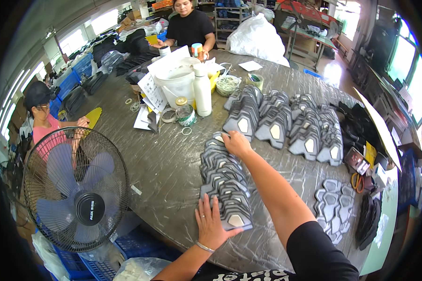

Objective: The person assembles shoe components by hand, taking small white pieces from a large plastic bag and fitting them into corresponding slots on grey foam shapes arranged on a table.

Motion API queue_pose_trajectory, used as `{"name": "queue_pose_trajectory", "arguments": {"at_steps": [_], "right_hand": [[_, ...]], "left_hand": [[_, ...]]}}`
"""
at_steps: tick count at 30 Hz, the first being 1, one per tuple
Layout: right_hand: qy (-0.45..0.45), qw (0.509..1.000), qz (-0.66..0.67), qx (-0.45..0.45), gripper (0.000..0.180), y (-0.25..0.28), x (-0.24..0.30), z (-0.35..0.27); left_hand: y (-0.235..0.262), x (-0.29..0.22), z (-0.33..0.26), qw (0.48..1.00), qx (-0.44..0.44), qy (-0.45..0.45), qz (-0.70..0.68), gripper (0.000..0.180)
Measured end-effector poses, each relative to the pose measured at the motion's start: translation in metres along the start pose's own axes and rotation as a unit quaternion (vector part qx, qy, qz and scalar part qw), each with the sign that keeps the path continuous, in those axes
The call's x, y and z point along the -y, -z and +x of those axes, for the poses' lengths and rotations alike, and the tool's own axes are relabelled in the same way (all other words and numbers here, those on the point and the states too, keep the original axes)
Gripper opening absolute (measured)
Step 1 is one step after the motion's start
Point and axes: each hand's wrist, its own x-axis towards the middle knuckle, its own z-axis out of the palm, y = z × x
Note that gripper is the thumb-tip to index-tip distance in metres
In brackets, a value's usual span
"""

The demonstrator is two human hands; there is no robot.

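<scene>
Grey table [173, 173]: fan [76, 189], bottle [202, 96] flank overlapped pieces [224, 180]

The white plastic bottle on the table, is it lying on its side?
No, the white plastic bottle stands upright on the grey table, beside the white bucket.

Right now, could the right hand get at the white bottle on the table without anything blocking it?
Probably yes. The right hand rests on the fanned row of grey pieces, and the table between it and the white bottle looks bare.
</scene>
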Motion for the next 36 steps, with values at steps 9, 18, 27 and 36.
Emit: {"name": "queue_pose_trajectory", "arguments": {"at_steps": [9, 18, 27, 36], "right_hand": [[-0.046, 0.991, -0.126, -0.014, 0.080, -0.012, 0.018, 0.029], [0.101, 0.973, 0.184, 0.101, 0.056, -0.010, -0.003, 0.050], [0.085, 0.927, 0.365, -0.021, 0.047, -0.004, -0.008, 0.004], [0.136, 0.923, 0.219, -0.284, 0.037, 0.015, -0.052, 0.013]], "left_hand": [[0.000, 0.010, 0.012, 0.999, 0.019, 0.029, -0.014, 0.133], [0.006, 0.013, 0.037, 0.999, 0.019, 0.030, -0.039, 0.124], [-0.003, 0.042, 0.085, 0.993, -0.001, -0.027, -0.112, 0.113], [0.011, 0.082, 0.216, 0.957, 0.057, -0.252, -0.132, 0.095]]}}
